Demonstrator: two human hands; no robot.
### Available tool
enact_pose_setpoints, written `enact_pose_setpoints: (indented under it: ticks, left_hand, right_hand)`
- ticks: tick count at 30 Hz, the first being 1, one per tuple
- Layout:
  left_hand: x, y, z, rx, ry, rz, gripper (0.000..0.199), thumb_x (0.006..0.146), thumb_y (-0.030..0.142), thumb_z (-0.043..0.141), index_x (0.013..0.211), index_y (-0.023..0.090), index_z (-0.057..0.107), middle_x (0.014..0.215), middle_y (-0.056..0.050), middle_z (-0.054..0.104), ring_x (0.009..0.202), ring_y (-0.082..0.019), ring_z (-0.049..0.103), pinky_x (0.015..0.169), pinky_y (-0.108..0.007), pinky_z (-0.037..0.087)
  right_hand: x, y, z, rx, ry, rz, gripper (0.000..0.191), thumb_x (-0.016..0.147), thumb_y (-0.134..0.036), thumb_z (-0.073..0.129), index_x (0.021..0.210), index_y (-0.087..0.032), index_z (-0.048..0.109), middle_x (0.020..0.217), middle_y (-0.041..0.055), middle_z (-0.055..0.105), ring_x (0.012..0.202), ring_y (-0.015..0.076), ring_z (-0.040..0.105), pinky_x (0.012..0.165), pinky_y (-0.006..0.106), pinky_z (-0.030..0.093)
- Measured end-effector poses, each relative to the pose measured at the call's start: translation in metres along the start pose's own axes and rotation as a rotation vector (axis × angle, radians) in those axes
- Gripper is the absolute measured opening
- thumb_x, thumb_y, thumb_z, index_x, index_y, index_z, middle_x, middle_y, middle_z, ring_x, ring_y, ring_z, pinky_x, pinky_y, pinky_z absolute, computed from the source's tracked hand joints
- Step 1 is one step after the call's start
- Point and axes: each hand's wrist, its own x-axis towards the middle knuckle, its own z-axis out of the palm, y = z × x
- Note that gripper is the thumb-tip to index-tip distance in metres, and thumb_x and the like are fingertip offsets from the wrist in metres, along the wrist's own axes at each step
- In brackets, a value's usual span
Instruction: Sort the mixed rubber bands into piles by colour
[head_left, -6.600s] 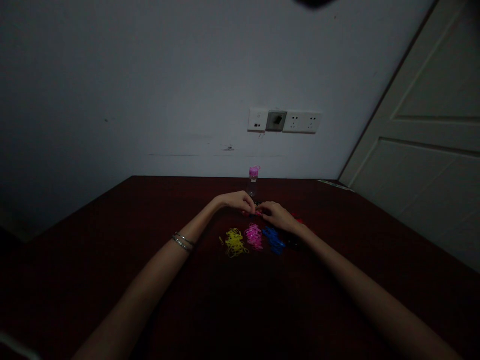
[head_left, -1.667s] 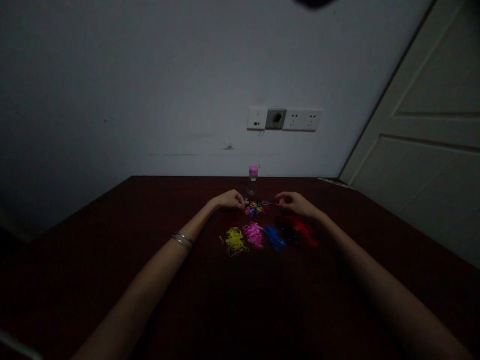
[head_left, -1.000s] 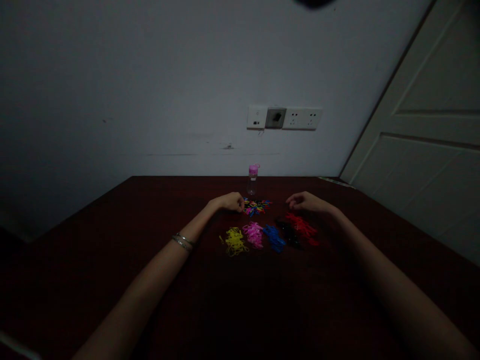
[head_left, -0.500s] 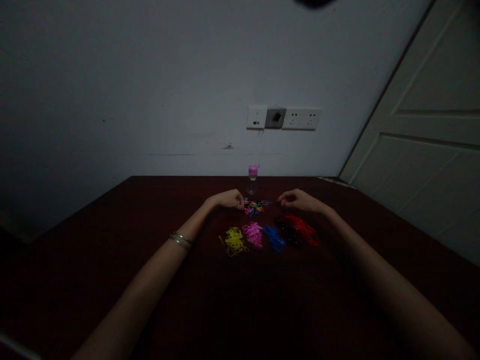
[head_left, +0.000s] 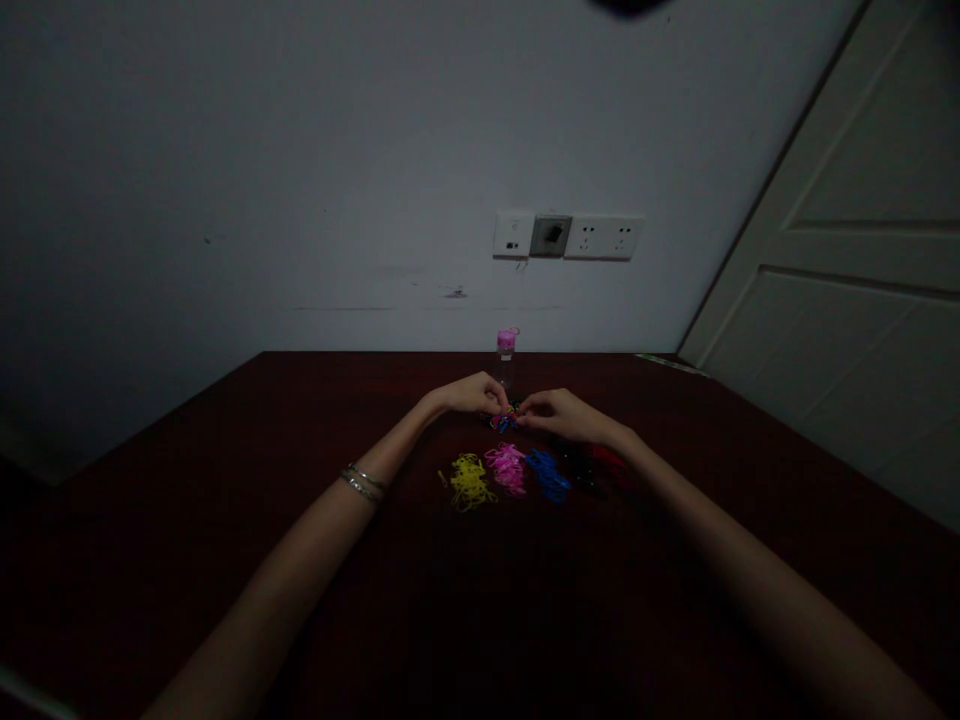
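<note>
A small mixed heap of coloured elastic bands [head_left: 502,424] lies before the clear bottle, partly hidden by both hands. My left hand [head_left: 480,393] is over its left side, fingers curled and pressed together; whatever they hold is too small to make out. From the right, my right hand [head_left: 559,412] reaches into the heap with thumb and fingertips pinched, and what is between them cannot be made out. Nearer to me lie sorted piles: yellow bands [head_left: 470,483], pink bands [head_left: 508,468], blue bands [head_left: 548,475], black bands [head_left: 583,468] and red bands [head_left: 609,460], the last two partly under my right wrist.
The clear bottle with a pink cap [head_left: 506,342] stands upright behind the heap on the dark red table [head_left: 360,600]. A wall with sockets [head_left: 600,238] rises at the table's back edge. To the right is a pale panelled door [head_left: 847,300]. The light is dim.
My right hand has moved left, from beside the mixed heap onto it. My left hand has shifted slightly right, so the hands are close together and cover more of the heap.
</note>
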Motion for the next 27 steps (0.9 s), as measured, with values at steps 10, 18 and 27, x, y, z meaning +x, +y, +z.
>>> enact_pose_setpoints:
  ticks: [10,18,27]
  left_hand:
    - [0.004,-0.005,0.008,0.050,-0.018,0.027,0.018,0.063,0.014,0.054,0.076,0.008,0.064,0.057,-0.001,0.056,0.050,-0.006,0.043,0.048,-0.019,0.030]
    - [0.009,-0.011,0.009,0.066,0.012,0.008,0.020,0.065,0.023,0.057,0.077,0.008,0.065,0.058,-0.001,0.056,0.051,-0.007,0.044,0.050,-0.020,0.030]
    - [0.000,-0.072,-0.004,0.186,0.425,-0.143,0.035,0.070,0.042,0.053,0.061,0.010,0.063,0.053,0.000,0.052,0.052,-0.008,0.041,0.050,-0.021,0.028]
  right_hand:
    - [0.000,-0.001,0.005,-0.080,-0.002,-0.002,0.026,0.077,-0.031,0.050,0.083,-0.014,0.068,0.069,0.0031,0.064,0.059,0.0117,0.052,0.054,0.022,0.035]
    - [0.002,0.005,0.004,-0.117,-0.013,0.007,0.026,0.077,-0.030,0.047,0.081,-0.012,0.066,0.069,0.0046,0.063,0.060,0.0121,0.052,0.055,0.023,0.035]
    - [-0.005,0.061,-0.014,-0.086,0.068,0.195,0.020,0.071,-0.027,0.051,0.076,-0.013,0.065,0.075,0.0057,0.066,0.068,0.0147,0.058,0.064,0.024,0.042]
